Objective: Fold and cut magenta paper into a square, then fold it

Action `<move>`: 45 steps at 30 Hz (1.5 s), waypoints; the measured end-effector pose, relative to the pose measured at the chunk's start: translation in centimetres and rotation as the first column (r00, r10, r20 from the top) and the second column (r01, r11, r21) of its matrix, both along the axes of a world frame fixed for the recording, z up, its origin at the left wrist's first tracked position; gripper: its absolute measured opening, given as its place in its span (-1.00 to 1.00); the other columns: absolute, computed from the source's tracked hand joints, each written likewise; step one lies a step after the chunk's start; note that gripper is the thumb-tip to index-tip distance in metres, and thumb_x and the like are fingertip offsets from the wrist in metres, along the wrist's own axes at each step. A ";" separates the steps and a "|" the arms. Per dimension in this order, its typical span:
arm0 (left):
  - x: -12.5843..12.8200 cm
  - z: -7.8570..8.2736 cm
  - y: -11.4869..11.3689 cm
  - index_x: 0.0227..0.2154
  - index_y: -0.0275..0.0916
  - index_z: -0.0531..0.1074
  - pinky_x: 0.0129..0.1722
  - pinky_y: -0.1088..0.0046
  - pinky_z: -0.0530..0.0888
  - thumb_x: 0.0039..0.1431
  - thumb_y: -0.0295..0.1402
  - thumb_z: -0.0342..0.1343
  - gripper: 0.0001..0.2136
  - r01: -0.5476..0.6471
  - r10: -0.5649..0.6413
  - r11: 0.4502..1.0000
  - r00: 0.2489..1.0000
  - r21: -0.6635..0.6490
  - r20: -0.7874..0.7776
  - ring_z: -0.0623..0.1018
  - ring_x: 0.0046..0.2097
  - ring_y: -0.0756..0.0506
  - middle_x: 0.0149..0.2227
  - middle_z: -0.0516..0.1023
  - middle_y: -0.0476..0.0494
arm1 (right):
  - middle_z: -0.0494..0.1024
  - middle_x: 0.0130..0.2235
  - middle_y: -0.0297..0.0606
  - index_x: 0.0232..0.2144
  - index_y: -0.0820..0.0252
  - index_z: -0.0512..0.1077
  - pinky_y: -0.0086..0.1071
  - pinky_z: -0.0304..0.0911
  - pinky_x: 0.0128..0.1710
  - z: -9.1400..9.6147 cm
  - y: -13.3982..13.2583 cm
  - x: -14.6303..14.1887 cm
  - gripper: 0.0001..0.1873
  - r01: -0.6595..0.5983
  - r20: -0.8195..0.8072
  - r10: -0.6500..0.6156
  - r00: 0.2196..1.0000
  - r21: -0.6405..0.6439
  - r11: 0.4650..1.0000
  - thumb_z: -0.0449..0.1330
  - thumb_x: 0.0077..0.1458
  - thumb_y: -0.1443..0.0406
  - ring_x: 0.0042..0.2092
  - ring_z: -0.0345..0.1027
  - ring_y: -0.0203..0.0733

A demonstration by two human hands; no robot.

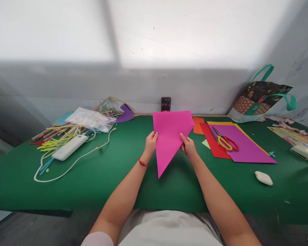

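A bright pink sheet of paper (169, 136) is held up over the green table, its lower end narrowing to a point that faces me. My left hand (151, 141) pinches the paper's left edge, thumb on the front face. On the slanted right edge, my right hand (188, 145) grips it the same way, with the other fingers partly hidden behind. To the right of the paper lie scissors with yellow and red handles (225, 140), resting on red paper (215, 145) and purple paper (248, 147).
On the left are a white power bank (70, 147) with its cable (74, 165), many coloured strips (58, 136) and a clear plastic bag (91, 119). A white rounded case (264, 178) sits at right. A patterned bag (259, 99) leans on the wall behind.
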State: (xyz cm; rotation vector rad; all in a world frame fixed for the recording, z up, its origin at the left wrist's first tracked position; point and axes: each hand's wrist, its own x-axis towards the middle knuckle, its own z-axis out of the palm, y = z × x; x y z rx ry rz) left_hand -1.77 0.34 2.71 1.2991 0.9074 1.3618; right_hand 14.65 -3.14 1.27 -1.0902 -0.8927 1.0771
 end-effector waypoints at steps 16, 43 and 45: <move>0.9 -0.3 -0.4 -0.43 -0.28 0.39 -0.46 0.50 0.32 0.01 -0.08 0.10 -0.68 0.085 -0.084 0.996 0.996 -0.009 0.040 0.39 -0.45 0.00 -0.45 0.45 -0.07 | 0.08 -0.90 -0.42 -0.92 0.10 0.11 -0.41 -0.17 -0.82 -0.1 -0.1 -0.5 -0.38 0.044 0.143 -0.043 0.989 -0.006 0.999 0.19 -0.28 -0.19 -0.81 -0.10 -0.43; 0.1 -0.1 -0.3 -0.43 -0.29 0.42 -0.57 0.53 0.25 0.00 -0.14 0.11 -0.73 0.132 -0.122 0.983 0.989 -0.129 0.085 0.33 -0.55 0.04 -0.56 0.39 -0.02 | -0.01 -0.92 -0.48 -0.92 0.09 -0.03 -0.43 -0.22 -0.78 -0.2 -0.2 -0.3 -0.34 -0.114 0.008 0.114 0.993 -0.043 0.993 0.23 -0.27 -0.13 -0.80 -0.18 -0.47; 0.0 0.0 -0.3 -0.44 -0.28 0.41 -0.55 0.52 0.24 0.00 -0.13 0.10 -0.72 0.084 -0.078 0.993 0.995 -0.088 0.069 0.31 -0.54 0.04 -0.54 0.38 -0.02 | 0.01 -0.91 -0.47 -0.92 0.09 -0.01 -0.44 -0.20 -0.78 -0.3 -0.2 -0.4 -0.35 -0.122 0.030 0.123 0.992 -0.041 0.992 0.22 -0.27 -0.13 -0.80 -0.16 -0.47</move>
